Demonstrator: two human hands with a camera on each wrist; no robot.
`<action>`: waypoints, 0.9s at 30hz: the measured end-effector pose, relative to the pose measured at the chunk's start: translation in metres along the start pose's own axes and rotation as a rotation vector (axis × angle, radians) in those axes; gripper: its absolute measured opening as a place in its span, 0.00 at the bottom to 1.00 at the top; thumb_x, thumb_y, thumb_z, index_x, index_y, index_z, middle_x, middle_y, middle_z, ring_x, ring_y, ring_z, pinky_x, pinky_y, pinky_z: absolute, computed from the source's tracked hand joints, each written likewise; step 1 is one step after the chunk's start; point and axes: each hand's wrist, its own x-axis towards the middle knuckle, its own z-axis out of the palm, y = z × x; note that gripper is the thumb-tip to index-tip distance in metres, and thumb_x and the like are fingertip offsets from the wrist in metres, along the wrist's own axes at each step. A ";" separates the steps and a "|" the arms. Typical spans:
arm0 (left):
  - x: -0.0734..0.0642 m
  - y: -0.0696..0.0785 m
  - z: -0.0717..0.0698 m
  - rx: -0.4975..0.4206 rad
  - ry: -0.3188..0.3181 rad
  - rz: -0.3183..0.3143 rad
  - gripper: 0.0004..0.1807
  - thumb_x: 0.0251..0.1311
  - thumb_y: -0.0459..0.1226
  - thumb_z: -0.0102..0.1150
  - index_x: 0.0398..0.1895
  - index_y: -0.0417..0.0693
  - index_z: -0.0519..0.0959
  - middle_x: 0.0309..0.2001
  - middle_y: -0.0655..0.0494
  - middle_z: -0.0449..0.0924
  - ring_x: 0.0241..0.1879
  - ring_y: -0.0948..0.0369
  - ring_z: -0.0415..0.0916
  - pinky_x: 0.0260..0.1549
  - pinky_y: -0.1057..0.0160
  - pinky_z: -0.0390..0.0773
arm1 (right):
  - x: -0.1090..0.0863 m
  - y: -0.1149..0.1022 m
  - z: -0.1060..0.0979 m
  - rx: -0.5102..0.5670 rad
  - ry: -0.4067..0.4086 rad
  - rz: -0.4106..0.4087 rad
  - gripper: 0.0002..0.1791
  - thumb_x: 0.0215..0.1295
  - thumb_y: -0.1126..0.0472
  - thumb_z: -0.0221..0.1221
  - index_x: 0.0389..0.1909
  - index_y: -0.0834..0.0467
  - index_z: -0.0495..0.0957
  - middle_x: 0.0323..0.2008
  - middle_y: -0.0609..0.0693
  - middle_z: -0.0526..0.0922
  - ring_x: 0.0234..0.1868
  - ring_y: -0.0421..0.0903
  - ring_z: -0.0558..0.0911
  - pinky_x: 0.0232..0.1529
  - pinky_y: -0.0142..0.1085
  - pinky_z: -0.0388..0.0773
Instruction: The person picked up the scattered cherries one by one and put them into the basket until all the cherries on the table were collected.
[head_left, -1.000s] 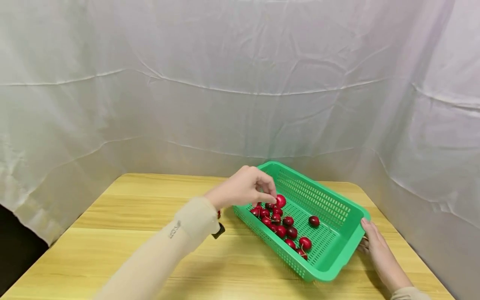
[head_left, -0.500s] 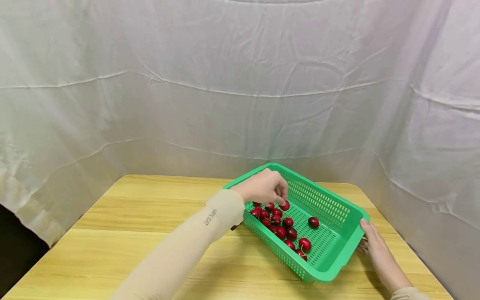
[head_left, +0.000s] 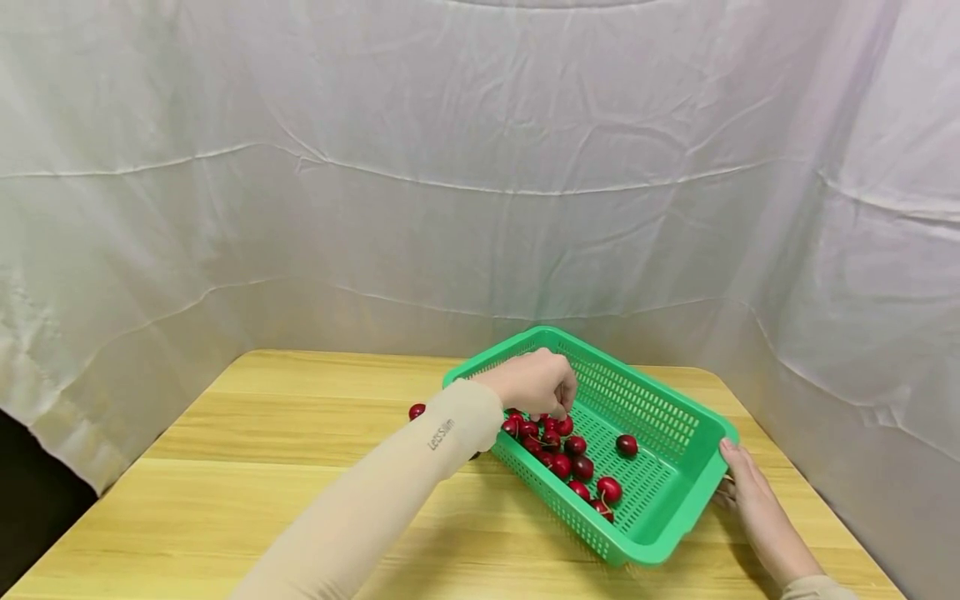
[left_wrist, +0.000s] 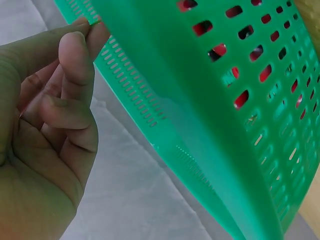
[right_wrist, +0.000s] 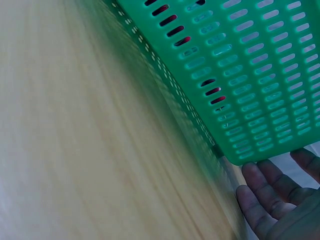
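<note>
Dark red cherries lie in a green plastic basket with slotted walls, mostly along its left side. My left hand reaches over the far left rim with its fingertips pinched together. Just below them is a cherry, among the others. In the left wrist view, thumb and forefinger meet on a small greenish bit at the basket's rim, like a stem. At the right end my right hand holds the basket, thumb on the rim and fingers beneath the outer side. Those fingers touch its lower edge in the right wrist view.
Another cherry sits on the wooden table, left of the basket and partly behind the left sleeve. White cloth hangs behind the table and along its sides.
My left hand has moved right and down into the basket, lowering a cherry toward the others. A cherry on the table has come into view behind the sleeve. The right hand stays put.
</note>
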 end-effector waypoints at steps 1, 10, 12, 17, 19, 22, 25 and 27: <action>0.000 0.000 0.000 0.005 -0.002 -0.003 0.03 0.69 0.34 0.71 0.36 0.50 0.88 0.36 0.53 0.92 0.21 0.63 0.82 0.31 0.67 0.83 | 0.000 0.000 0.000 0.001 -0.001 0.001 0.43 0.88 0.37 0.26 0.84 0.69 0.42 0.59 0.38 0.71 0.51 0.20 0.78 0.51 0.22 0.79; 0.004 -0.001 0.001 0.026 0.008 0.002 0.04 0.71 0.33 0.69 0.38 0.51 0.89 0.35 0.59 0.89 0.28 0.54 0.90 0.34 0.71 0.84 | 0.002 -0.001 0.001 0.002 -0.002 0.000 0.43 0.88 0.37 0.26 0.84 0.69 0.42 0.58 0.37 0.72 0.51 0.21 0.79 0.51 0.22 0.80; 0.003 -0.001 0.000 0.016 0.009 0.001 0.04 0.71 0.33 0.68 0.38 0.51 0.88 0.36 0.58 0.89 0.29 0.53 0.90 0.33 0.71 0.84 | 0.003 0.000 0.001 0.003 -0.002 0.000 0.43 0.88 0.37 0.26 0.83 0.69 0.42 0.57 0.35 0.73 0.51 0.22 0.79 0.51 0.23 0.80; -0.001 -0.005 -0.003 0.013 0.004 0.009 0.04 0.71 0.34 0.69 0.35 0.52 0.88 0.36 0.57 0.90 0.25 0.58 0.87 0.30 0.69 0.84 | 0.003 -0.001 0.001 -0.004 -0.009 0.005 0.43 0.88 0.37 0.26 0.83 0.69 0.43 0.60 0.43 0.72 0.51 0.21 0.79 0.51 0.22 0.80; -0.003 -0.008 -0.005 0.007 0.011 0.015 0.04 0.71 0.35 0.70 0.35 0.52 0.88 0.34 0.59 0.90 0.24 0.59 0.85 0.29 0.68 0.84 | 0.003 -0.001 0.001 -0.008 -0.010 0.007 0.43 0.88 0.37 0.25 0.83 0.68 0.43 0.62 0.47 0.72 0.51 0.21 0.79 0.51 0.22 0.80; -0.006 -0.013 -0.008 -0.013 0.027 0.023 0.04 0.71 0.35 0.69 0.36 0.53 0.88 0.32 0.61 0.89 0.24 0.57 0.86 0.29 0.68 0.85 | 0.003 -0.001 0.000 -0.015 -0.010 0.004 0.42 0.88 0.38 0.25 0.83 0.69 0.42 0.64 0.51 0.70 0.51 0.20 0.78 0.51 0.22 0.79; -0.010 -0.018 -0.014 -0.001 0.055 0.020 0.04 0.71 0.36 0.69 0.36 0.52 0.89 0.31 0.63 0.88 0.24 0.56 0.87 0.33 0.69 0.84 | 0.002 -0.001 0.000 -0.021 -0.009 -0.003 0.43 0.88 0.38 0.25 0.83 0.69 0.42 0.64 0.50 0.71 0.51 0.21 0.78 0.51 0.22 0.79; -0.013 -0.022 -0.018 0.006 0.072 0.015 0.04 0.71 0.36 0.70 0.36 0.51 0.90 0.30 0.64 0.89 0.24 0.56 0.87 0.34 0.69 0.84 | 0.002 -0.001 -0.001 -0.025 -0.010 -0.009 0.42 0.88 0.38 0.24 0.84 0.69 0.42 0.63 0.48 0.71 0.52 0.21 0.79 0.51 0.22 0.79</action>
